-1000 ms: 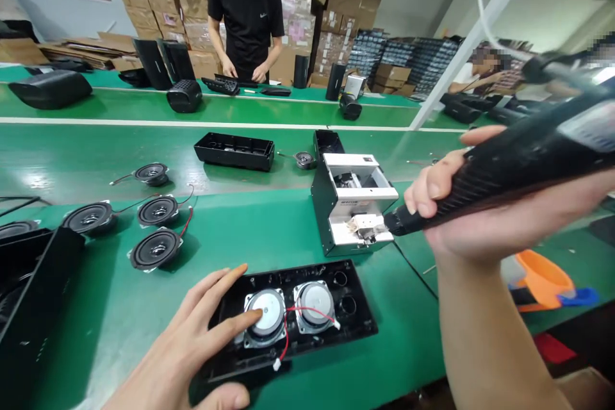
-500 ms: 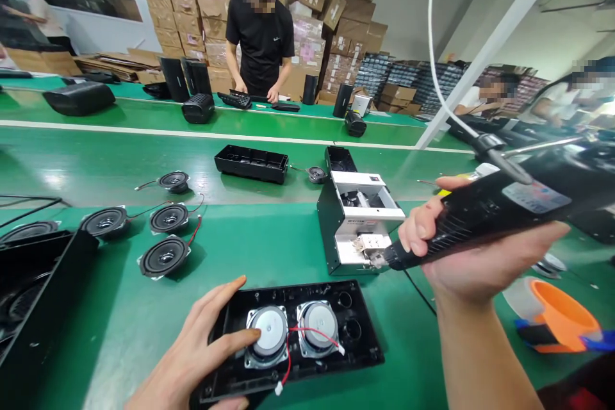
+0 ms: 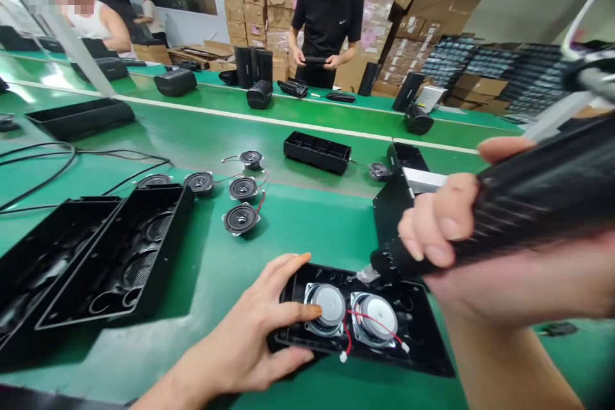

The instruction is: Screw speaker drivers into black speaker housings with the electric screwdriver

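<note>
My left hand (image 3: 254, 327) grips the left end of a black speaker housing (image 3: 427, 346), one finger resting on a round silver speaker driver (image 3: 330, 305). A second speaker driver (image 3: 377, 317) sits beside it, with thin red wires and white plugs lying across. My right hand (image 3: 504, 288) is wrapped round a black electric screwdriver (image 3: 542, 192), tilted down to the left. Its tip (image 3: 368, 274) is over the housing's far edge, near the drivers; whether it touches a screw I cannot tell. A white-topped screw feeder (image 3: 391, 208) stands behind, partly hidden by my right hand.
Several loose speaker drivers (image 3: 241, 218) lie beyond my left hand. Open black housings (image 3: 163, 269) stand at the left, near a black cable (image 3: 72, 160). Another black case (image 3: 317, 152) lies farther back. A co-worker (image 3: 327, 19) stands across the bench, holding a dark part.
The screwdriver has moved from the screw feeder to over the housing's far edge. My view has turned left. My left hand keeps its hold on the housing.
</note>
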`<action>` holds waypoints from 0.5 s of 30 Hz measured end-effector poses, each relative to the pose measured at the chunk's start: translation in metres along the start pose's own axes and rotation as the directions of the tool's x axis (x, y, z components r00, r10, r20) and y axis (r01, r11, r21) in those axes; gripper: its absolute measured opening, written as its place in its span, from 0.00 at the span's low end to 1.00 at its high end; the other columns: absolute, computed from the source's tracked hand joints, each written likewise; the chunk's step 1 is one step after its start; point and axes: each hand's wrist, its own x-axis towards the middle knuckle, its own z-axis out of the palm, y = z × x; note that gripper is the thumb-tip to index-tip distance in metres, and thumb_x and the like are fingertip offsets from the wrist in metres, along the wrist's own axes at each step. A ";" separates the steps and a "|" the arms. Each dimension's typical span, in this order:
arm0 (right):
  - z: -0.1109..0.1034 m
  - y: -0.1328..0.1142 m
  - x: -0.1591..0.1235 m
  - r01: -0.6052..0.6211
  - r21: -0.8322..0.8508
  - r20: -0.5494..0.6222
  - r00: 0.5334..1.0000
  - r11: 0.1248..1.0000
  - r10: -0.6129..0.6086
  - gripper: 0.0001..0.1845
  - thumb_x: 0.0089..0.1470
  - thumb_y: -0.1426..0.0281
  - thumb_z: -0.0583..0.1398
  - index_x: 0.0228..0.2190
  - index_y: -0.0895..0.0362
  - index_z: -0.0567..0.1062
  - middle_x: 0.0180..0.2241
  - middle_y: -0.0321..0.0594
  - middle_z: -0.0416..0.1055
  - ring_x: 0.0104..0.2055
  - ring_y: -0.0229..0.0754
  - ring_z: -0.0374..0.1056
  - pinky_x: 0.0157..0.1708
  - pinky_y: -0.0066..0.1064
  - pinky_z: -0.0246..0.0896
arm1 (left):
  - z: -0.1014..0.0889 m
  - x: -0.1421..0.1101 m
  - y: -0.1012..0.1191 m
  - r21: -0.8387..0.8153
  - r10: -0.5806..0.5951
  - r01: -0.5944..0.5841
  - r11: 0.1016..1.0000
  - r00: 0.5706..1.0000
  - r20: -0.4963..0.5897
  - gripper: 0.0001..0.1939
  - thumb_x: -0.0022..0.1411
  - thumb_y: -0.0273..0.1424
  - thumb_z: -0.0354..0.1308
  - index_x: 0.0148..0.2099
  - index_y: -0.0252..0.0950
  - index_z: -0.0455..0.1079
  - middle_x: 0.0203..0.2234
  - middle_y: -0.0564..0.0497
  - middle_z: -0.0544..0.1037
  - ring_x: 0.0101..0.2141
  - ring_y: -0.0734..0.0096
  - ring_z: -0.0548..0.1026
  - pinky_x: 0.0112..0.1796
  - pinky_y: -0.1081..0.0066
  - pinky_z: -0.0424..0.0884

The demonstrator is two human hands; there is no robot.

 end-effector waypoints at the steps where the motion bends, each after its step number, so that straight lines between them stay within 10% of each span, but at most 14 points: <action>1: 0.009 0.011 -0.001 0.019 0.022 0.039 0.999 1.000 -0.020 0.27 0.60 0.40 0.61 0.41 0.50 0.80 0.19 0.31 0.67 0.14 0.37 0.60 0.12 0.29 0.53 | 0.000 0.000 0.001 -0.004 -0.014 0.014 1.000 1.000 0.002 0.22 0.64 0.34 0.68 0.60 0.49 0.76 0.75 0.46 0.51 0.73 0.46 0.51 0.68 0.42 0.59; 15: 0.034 0.076 -0.015 -0.131 0.000 0.145 0.981 0.991 0.130 0.37 0.57 0.32 0.56 0.43 0.52 0.74 0.19 0.30 0.67 0.14 0.37 0.58 0.14 0.28 0.56 | -0.004 0.004 0.006 0.016 -0.060 0.059 0.998 0.998 0.024 0.26 0.58 0.39 0.74 0.59 0.49 0.78 0.75 0.43 0.54 0.72 0.41 0.54 0.67 0.40 0.60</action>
